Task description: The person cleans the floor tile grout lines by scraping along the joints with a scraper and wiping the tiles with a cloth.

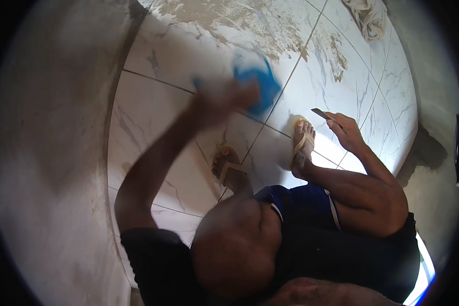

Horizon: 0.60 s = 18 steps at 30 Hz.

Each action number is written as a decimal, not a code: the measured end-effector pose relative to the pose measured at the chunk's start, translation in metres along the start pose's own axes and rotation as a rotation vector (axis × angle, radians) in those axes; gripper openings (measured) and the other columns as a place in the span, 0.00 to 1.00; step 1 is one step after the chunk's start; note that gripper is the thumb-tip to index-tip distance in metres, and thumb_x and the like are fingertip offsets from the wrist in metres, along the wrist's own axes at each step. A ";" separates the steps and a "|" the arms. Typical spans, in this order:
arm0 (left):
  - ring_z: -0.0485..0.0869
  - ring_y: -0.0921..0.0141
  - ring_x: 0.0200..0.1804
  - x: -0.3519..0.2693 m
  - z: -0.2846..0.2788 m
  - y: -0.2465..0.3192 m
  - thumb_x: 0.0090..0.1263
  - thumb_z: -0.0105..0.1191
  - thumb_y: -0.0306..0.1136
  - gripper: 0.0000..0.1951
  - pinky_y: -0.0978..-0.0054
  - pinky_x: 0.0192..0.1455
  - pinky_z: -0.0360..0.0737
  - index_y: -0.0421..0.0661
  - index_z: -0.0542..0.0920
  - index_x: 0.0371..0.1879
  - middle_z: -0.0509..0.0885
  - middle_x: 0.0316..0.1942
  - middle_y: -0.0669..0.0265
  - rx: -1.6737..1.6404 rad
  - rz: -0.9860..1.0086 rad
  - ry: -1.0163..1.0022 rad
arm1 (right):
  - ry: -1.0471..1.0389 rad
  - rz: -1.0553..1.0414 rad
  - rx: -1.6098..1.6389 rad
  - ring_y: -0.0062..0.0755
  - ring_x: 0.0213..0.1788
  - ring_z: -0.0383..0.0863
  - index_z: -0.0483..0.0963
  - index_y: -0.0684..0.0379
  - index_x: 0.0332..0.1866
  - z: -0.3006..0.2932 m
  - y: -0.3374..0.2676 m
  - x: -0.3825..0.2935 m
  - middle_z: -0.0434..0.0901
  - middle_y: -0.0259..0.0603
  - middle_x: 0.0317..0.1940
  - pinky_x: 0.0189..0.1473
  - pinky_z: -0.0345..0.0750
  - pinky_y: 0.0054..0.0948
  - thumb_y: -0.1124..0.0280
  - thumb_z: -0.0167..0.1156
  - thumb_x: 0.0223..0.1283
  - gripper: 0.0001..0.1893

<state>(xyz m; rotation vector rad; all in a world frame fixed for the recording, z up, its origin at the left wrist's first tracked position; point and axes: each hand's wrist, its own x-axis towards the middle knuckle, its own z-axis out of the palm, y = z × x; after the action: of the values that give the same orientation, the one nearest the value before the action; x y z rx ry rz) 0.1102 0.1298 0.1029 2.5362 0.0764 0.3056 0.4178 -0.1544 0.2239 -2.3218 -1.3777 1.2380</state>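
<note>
My left hand (229, 99) is blurred by motion over the floor tiles. Its fingers grip a blue object (269, 90), too smeared to tell whether it is cloth or plastic. In my right hand (344, 130) is a thin, dark, flat blade (319, 113), its slanted tip pointing up and left. This hand is off the floor beside my right foot. Beneath both hands lie white marble-look floor tiles (222, 128) with dark joints. Brownish mortar-like residue (244, 23) is smeared across the tiles ahead of my left hand.
A crumpled whitish cloth (369, 19) lies at the upper right. A plastered wall (57, 153) borders the left. The right-hand wall (436, 84) has a dark patch (424, 151) low down. My feet, in yellow flip-flops (229, 168), stand on the tiles.
</note>
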 end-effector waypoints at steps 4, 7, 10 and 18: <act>0.81 0.66 0.57 -0.090 0.109 0.068 0.70 0.57 0.35 0.13 0.64 0.59 0.77 0.55 0.81 0.52 0.83 0.53 0.67 0.052 0.522 -0.338 | 0.004 -0.028 0.089 0.40 0.37 0.82 0.81 0.60 0.65 0.020 0.024 -0.015 0.81 0.46 0.32 0.45 0.78 0.37 0.64 0.58 0.78 0.18; 0.85 0.59 0.51 -0.050 0.087 -0.008 0.73 0.56 0.32 0.09 0.57 0.56 0.80 0.51 0.80 0.50 0.85 0.48 0.62 -0.154 0.147 -0.126 | -0.149 0.007 -0.048 0.46 0.40 0.84 0.81 0.59 0.65 0.016 0.012 -0.015 0.84 0.49 0.37 0.47 0.80 0.39 0.64 0.58 0.77 0.18; 0.85 0.53 0.46 0.019 -0.011 -0.096 0.74 0.56 0.35 0.16 0.52 0.51 0.80 0.47 0.84 0.58 0.86 0.41 0.56 0.016 -0.465 0.011 | -0.080 -0.059 -0.004 0.45 0.41 0.84 0.81 0.60 0.64 0.016 0.014 -0.013 0.85 0.49 0.39 0.48 0.80 0.38 0.65 0.57 0.78 0.18; 0.80 0.59 0.68 -0.030 0.041 -0.004 0.70 0.52 0.22 0.26 0.56 0.70 0.76 0.49 0.77 0.69 0.82 0.67 0.61 -0.257 0.031 0.007 | -0.046 0.045 0.037 0.42 0.42 0.85 0.81 0.62 0.65 0.004 -0.002 -0.011 0.86 0.49 0.40 0.49 0.80 0.36 0.65 0.58 0.78 0.18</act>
<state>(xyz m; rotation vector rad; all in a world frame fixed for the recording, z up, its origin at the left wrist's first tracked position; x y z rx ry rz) 0.0903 0.1072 0.0612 2.2836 -0.0001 0.3150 0.4107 -0.1630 0.2284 -2.3249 -1.3122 1.3267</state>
